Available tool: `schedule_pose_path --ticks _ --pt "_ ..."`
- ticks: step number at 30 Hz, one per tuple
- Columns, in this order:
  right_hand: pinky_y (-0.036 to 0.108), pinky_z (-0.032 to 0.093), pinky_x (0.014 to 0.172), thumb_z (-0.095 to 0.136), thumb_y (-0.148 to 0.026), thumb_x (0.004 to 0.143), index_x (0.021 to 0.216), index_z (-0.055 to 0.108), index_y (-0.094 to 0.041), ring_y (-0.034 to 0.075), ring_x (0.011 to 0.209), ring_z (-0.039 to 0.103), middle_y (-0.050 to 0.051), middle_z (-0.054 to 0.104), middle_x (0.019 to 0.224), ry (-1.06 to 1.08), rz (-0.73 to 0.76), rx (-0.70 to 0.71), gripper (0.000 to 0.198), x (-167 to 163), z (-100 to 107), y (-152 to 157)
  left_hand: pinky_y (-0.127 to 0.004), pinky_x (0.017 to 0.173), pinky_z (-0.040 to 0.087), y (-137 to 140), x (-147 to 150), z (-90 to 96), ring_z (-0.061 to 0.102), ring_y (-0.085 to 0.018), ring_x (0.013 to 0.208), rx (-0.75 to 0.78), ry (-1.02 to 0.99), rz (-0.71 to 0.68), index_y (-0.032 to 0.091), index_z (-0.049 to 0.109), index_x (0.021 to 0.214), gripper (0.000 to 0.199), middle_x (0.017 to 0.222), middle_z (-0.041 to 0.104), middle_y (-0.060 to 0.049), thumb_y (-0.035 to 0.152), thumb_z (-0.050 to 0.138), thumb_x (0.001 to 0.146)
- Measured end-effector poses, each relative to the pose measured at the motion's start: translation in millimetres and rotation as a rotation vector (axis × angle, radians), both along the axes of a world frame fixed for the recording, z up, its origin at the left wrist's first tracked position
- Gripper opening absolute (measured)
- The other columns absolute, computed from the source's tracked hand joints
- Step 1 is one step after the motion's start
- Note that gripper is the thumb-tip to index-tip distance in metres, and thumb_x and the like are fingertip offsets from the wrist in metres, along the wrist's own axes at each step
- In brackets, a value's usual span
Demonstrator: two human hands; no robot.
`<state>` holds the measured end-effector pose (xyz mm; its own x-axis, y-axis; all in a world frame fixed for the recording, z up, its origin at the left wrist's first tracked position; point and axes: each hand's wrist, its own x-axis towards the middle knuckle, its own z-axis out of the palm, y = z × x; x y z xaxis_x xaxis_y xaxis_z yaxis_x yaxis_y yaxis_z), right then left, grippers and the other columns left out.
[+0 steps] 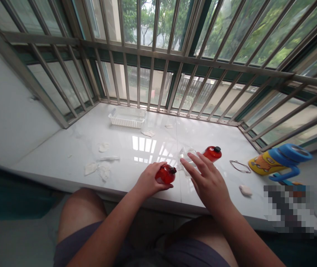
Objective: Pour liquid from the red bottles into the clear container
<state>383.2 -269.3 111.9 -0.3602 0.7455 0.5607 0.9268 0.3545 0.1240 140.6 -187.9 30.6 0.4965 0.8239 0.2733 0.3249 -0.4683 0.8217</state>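
My left hand (pixel 150 181) is wrapped round a red bottle (pixel 166 174) with a small black neck, near the front edge of the white ledge. To the right, my right hand (pixel 207 180) hangs with its fingers spread over a clear plastic piece (pixel 187 155), which it partly hides; I cannot tell whether they touch. Just beyond those fingers is a second red bottle (pixel 212 153) with a black cap, its near side covered by the hand.
A white perforated basket (pixel 127 118) stands by the window bars (pixel 158 55). Crumpled tissues (pixel 104 171) and a thin clear stick-like item (pixel 108 158) lie at left. At right are a cord loop (pixel 240 167), a pale block (pixel 245 190) and a yellow-and-blue flask (pixel 277 159).
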Motion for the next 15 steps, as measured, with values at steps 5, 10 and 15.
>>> schedule_pose_path --ticks 5,10,15 --pt "0.057 0.055 0.114 0.056 -0.004 0.101 0.159 0.053 -0.033 0.038 0.150 0.050 0.009 0.057 0.159 -0.016 0.003 0.008 0.064 -0.1 0.5 0.4 -0.048 0.113 0.052 -0.3 0.1 1.1 0.066 -0.032 0.126 -0.004 -0.007 0.002 0.031 0.060 0.143 0.090 0.138 0.071 -0.007 0.044 0.101 0.064" --pt "0.057 0.055 0.113 0.058 -0.004 0.102 0.156 0.057 -0.030 0.039 0.149 0.050 0.009 0.057 0.159 -0.038 0.008 0.022 0.060 -0.9 3.4 0.7 -0.049 0.113 0.052 -0.4 0.0 1.8 0.066 -0.033 0.126 -0.009 -0.011 0.001 0.031 0.060 0.143 0.090 0.138 0.071 -0.007 0.043 0.101 0.064" --pt "0.057 0.054 0.114 0.058 -0.004 0.102 0.156 0.056 -0.030 0.038 0.150 0.049 0.008 0.057 0.160 -0.041 0.011 0.017 0.060 -1.0 5.8 0.6 -0.048 0.113 0.052 -0.3 -0.3 1.0 0.066 -0.032 0.127 -0.011 -0.010 -0.001 0.030 0.059 0.143 0.091 0.138 0.070 -0.007 0.044 0.101 0.064"
